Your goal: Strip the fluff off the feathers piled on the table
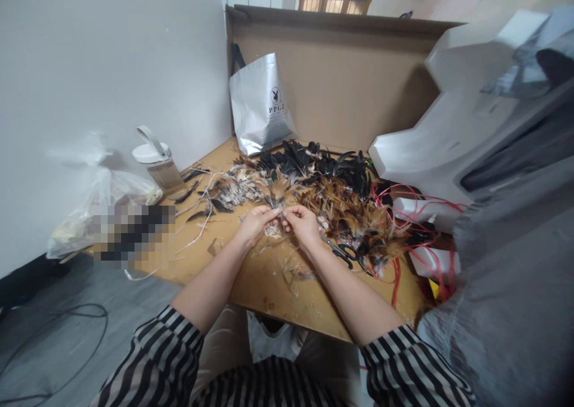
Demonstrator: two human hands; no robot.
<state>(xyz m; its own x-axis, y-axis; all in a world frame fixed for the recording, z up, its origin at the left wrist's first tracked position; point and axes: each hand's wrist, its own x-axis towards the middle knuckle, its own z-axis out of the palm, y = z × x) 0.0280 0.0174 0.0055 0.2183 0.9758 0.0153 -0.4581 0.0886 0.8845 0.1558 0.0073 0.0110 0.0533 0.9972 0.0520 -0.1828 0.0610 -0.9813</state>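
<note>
My left hand (257, 224) and my right hand (303, 225) meet over the middle of the wooden table, both closed in a pinch. Between their fingertips is the base of a small bunch of feathers (277, 189), brown and fanned out at the top. Behind my hands lie a pile of black feathers (296, 156) and a greyish, fluffy pile (233, 189). To the right spreads a heap of brown feathers (345, 207). Black-handled scissors (344, 253) rest beside my right forearm, partly under the feathers. The fingertips hide the lower ends of the bunch.
A silver bag (262, 105) stands against the cardboard panel (332, 78). At left are a lidded bottle (164, 171) and a plastic bag (103, 201). Red strings (397, 281) hang over the right table edge near white foam-like pieces (412, 138). A cable (96, 317) lies on the floor.
</note>
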